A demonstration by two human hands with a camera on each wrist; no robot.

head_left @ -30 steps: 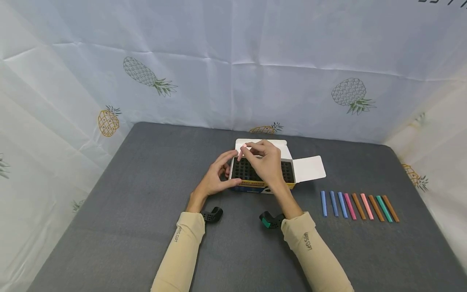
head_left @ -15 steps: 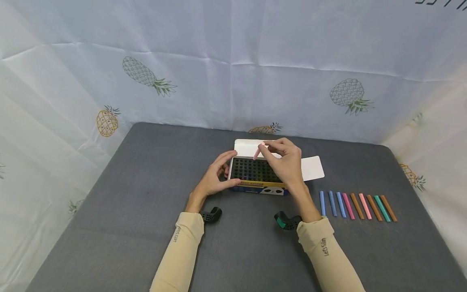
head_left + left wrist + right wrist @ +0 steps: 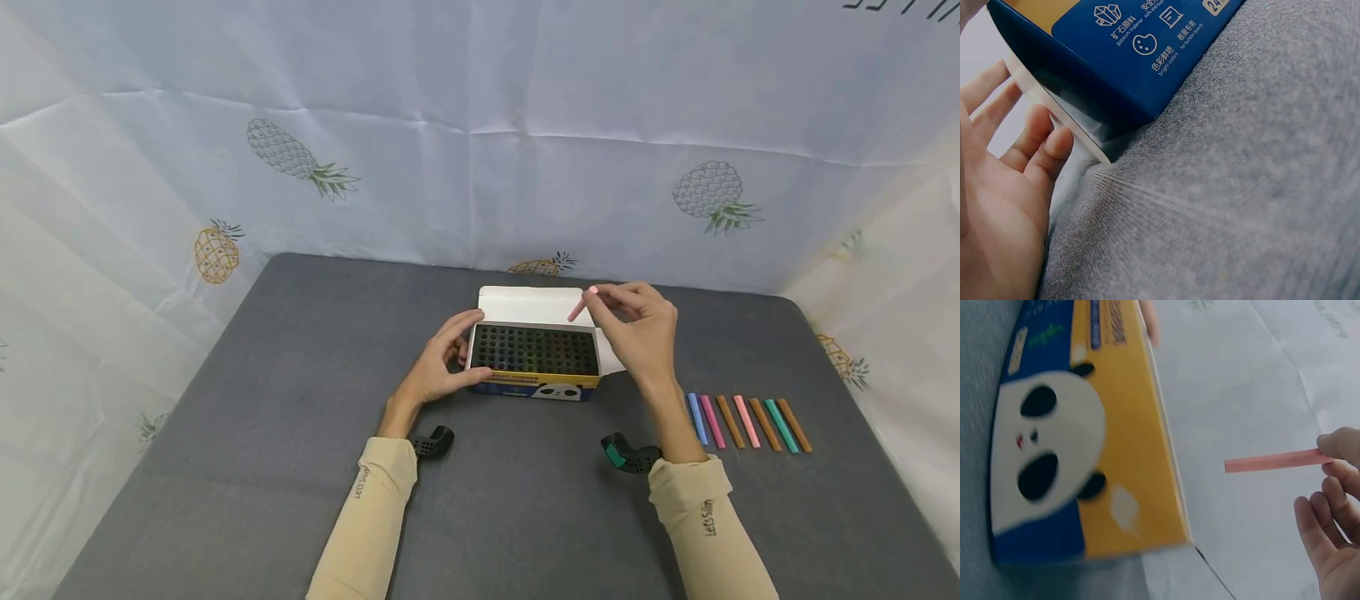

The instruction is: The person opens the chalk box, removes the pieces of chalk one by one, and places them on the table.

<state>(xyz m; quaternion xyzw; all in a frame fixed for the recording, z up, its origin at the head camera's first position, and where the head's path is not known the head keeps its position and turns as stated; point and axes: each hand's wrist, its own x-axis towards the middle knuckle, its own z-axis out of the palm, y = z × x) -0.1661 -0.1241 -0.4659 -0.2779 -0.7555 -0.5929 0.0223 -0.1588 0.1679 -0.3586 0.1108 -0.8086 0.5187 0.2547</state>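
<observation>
Left of the box: left hand, fingers loosely spread against the box's left end, steadying it on the grey surface. Above the box's right end: right hand, thumb and fingertips pinching a pink chalk stick, held clear of the dark grid of slots. Right of the box: row of coloured chalk sticks lying flat. Step in hand, judged: carrying one stick away from the box. Next move: lowering it flat, parallel, beside the row.
</observation>
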